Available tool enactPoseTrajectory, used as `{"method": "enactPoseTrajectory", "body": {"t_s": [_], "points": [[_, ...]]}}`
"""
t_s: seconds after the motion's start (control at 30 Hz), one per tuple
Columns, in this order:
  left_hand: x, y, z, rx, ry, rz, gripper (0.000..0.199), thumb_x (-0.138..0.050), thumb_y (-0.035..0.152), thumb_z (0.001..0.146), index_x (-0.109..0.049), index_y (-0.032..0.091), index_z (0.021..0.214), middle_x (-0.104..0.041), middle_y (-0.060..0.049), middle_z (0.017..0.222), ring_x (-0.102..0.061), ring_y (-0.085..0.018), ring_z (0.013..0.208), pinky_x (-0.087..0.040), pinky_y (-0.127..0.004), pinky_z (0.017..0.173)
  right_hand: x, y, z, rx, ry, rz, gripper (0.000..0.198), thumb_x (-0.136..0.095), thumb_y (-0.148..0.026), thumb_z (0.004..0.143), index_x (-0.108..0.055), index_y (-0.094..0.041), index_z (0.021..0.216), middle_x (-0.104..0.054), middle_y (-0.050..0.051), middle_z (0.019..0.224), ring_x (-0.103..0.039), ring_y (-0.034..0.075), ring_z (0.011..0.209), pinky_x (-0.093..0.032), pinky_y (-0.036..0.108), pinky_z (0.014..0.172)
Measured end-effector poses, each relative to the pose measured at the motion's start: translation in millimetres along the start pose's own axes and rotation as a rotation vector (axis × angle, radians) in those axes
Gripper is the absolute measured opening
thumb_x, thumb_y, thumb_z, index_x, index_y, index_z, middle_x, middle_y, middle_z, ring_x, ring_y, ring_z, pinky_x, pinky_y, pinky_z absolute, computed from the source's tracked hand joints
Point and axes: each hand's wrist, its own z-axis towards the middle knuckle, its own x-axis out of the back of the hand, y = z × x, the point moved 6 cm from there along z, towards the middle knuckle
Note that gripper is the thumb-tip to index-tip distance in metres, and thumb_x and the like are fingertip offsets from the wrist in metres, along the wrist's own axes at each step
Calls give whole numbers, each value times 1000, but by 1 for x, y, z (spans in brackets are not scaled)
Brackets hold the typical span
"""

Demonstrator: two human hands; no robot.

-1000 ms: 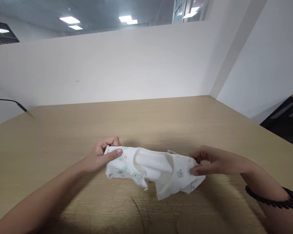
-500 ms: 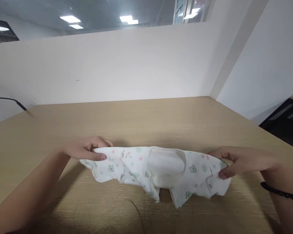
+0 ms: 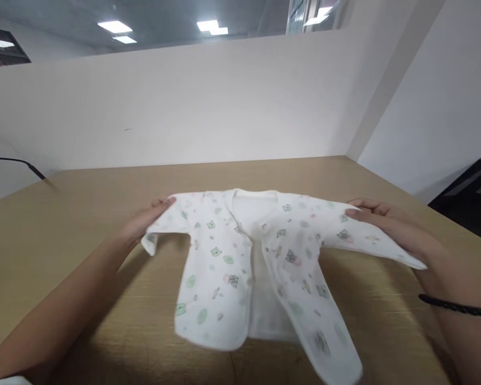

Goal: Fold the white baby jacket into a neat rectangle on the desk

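A white baby shirt (image 3: 214, 267) printed with small green, grey and pink animals is stretched out sideways between my hands. Its front hangs open, and the plain white inside of the back shows through the gap. My left hand (image 3: 150, 216) pinches the sleeve on the left, whose cuff end droops. On the other side, my right hand (image 3: 379, 216) grips the right sleeve along its top edge, thumb in front. Both front panels reach down toward the near side of the table, the right one lower.
The wooden tabletop (image 3: 104, 198) runs back to a white partition (image 3: 204, 107). A black cable (image 3: 34, 171) comes in at the left edge. A dark object (image 3: 468, 198) lies beyond the table's right edge. On my right wrist is a black braided band (image 3: 457, 306).
Both hands have risen and moved farther from me, holding the sleeves. The shirt, bunched and folded before, has dropped open so that its front panels and neckline show.
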Motion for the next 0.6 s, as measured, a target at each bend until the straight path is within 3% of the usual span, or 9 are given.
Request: {"method": "enactPoseTrajectory", "body": {"t_s": [0.03,0.1,0.17,0.27,0.33,0.4,0.47,0.5,0.6], "points": [[0,-14,7,48,-34,69,41,-75,50,74,-66,11,82,-65,2,62,-62,-15,57,-48,-22,52,2,5,8,-24,50,-78,34,-71,-46,78,-66,-18,98,-70,9,83,-63,18,66,-45,33,59],[5,-40,18,81,-77,446,46,-72,58,71,-64,17,88,-68,-1,72,-65,-19,63,-49,-26,54,11,17,24,-11,222,-327,35,-73,-40,73,-66,-18,99,-70,11,88,-65,24,72,-49,37,62],[10,-53,24,-14,-27,737,50,-64,63,76,-61,18,98,-72,-9,91,-68,-29,86,-54,-39,72,15,19,32,157,429,-581,33,-73,-34,69,-64,-17,96,-70,15,98,-65,33,92,-50,47,78],[-4,-52,17,-203,1,913,56,-48,61,88,-55,16,120,-62,-17,126,-55,-36,121,-43,-52,100,-12,14,28,413,474,-651,27,-66,-34,74,-62,-19,97,-68,15,108,-60,35,109,-45,52,94],[-30,-46,2,-286,-92,893,59,-41,58,94,-46,17,136,-52,-16,142,-45,-34,133,-37,-51,108,-50,4,15,598,346,-613,25,-60,-40,83,-61,-20,99,-67,13,104,-62,31,101,-49,47,88],[-68,-42,-19,-373,-341,868,63,-41,56,97,-31,22,150,-34,-12,156,-31,-32,143,-30,-49,115,-99,-2,-3,692,25,-610,26,-58,-41,88,-59,-22,107,-66,11,108,-61,27,102,-50,42,87],[-99,-43,-42,-406,-614,872,66,-41,57,98,-22,29,155,-18,-8,163,-17,-32,149,-19,-52,120,-142,1,-22,681,-291,-664,27,-57,-40,91,-57,-24,113,-64,9,113,-60,25,103,-50,40,87],[-109,-45,-51,-398,-713,881,66,-42,58,97,-21,33,155,-13,-5,164,-12,-33,150,-14,-54,120,-156,4,-29,653,-385,-703,25,-57,-39,91,-58,-25,111,-64,8,109,-60,24,99,-50,40,85],[-113,-47,-61,-309,-847,897,66,-44,62,95,-23,39,154,-10,-1,164,-6,-35,150,-8,-57,120,-171,11,-40,610,-477,-778,27,-62,-40,88,-58,-24,108,-63,8,106,-59,25,97,-47,42,85]]}}
